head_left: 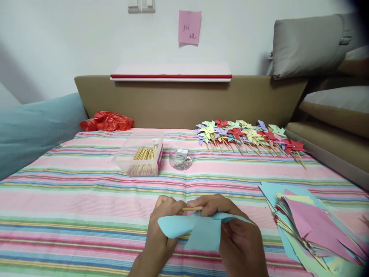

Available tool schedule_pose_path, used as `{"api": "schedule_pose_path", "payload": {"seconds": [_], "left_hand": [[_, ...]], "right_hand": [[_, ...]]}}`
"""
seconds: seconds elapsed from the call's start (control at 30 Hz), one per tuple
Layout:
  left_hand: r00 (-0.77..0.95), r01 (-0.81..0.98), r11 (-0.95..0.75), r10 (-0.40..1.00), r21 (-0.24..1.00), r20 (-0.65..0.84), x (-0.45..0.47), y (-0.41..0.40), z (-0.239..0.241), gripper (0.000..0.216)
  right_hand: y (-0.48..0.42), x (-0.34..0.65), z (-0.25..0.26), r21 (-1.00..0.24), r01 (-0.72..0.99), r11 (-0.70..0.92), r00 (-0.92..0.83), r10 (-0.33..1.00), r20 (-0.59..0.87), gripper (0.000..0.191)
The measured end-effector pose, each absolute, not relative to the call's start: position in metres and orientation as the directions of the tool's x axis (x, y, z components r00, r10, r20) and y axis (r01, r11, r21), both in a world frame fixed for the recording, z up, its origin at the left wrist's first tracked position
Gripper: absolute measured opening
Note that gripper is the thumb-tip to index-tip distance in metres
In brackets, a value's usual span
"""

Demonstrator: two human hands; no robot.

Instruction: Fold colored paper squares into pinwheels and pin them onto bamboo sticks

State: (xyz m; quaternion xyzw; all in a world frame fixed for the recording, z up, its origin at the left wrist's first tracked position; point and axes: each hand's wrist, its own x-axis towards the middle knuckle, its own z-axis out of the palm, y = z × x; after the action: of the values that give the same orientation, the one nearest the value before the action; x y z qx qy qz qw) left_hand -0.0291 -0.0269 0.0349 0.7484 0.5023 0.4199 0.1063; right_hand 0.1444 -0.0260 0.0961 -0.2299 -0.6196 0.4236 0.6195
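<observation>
- Two hands worked low in the frame's centre; we judged the light-blue paper (198, 231) needed its flaps held flat against the wooden stick (192, 209).
- Our left hand (161, 234) pinched stick and paper; our right hand (230, 234) curled closed on both.
- Lower right lay the cut paper stack (314, 227).
- Mid-frame sat the stick box (142, 156); right of centre, finished pinwheels (250, 136).

Red bag (106, 121), pink note (189, 27)

We hold a light-blue paper piece (201, 231) and a wooden stick (192, 209) between our left hand (161, 231) and right hand (233, 234), near the striped cloth's (72, 200) edge.
</observation>
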Motion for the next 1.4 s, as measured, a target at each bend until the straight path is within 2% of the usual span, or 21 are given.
{"api": "schedule_pose_path", "payload": {"seconds": [0.13, 0.3, 0.6, 0.9, 1.0, 1.1, 1.23, 1.4], "left_hand": [[0.152, 0.699, -0.507, 0.795, 0.504, 0.588, -0.032, -0.022, 0.033, 0.019], [0.246, 0.714, -0.577, 0.736, 0.396, 0.631, -0.038, -0.016, 0.032, 0.012], [0.214, 0.725, -0.574, 0.713, 0.381, 0.667, -0.03, -0.022, 0.044, 0.018], [0.219, 0.741, -0.594, 0.655, 0.314, 0.723, -0.033, -0.025, 0.046, 0.014], [0.216, 0.704, -0.62, 0.653, 0.348, 0.726, -0.032, -0.025, 0.054, 0.019], [0.237, 0.642, -0.659, 0.657, 0.393, 0.716, -0.028, -0.025, 0.063, 0.026], [0.224, 0.587, -0.686, 0.648, 0.43, 0.728, -0.023, -0.024, 0.064, 0.025], [0.149, 0.533, -0.633, 0.724, 0.562, 0.674, -0.014, -0.026, 0.051, 0.022]], "right_hand": [[-0.027, 0.147, 0.092, -0.828, -0.18, 0.531, -0.144, 0.818, 0.556, 0.014], [-0.027, 0.148, 0.091, -0.831, -0.157, 0.534, -0.154, 0.818, 0.555, 0.015], [-0.026, 0.142, 0.09, -0.816, -0.229, 0.531, -0.096, 0.822, 0.561, 0.02], [-0.031, 0.137, 0.085, -0.8, -0.302, 0.519, -0.036, 0.832, 0.554, 0.013], [-0.029, 0.138, 0.085, -0.796, -0.342, 0.5, -0.048, 0.836, 0.546, 0.012], [-0.026, 0.139, 0.082, -0.835, -0.375, 0.403, -0.047, 0.891, 0.451, 0.012], [-0.021, 0.139, 0.077, -0.87, -0.387, 0.306, 0.004, 0.944, 0.33, 0.023], [-0.016, 0.135, 0.077, -0.89, -0.407, 0.206, 0.074, 0.978, 0.192, 0.034]]}}
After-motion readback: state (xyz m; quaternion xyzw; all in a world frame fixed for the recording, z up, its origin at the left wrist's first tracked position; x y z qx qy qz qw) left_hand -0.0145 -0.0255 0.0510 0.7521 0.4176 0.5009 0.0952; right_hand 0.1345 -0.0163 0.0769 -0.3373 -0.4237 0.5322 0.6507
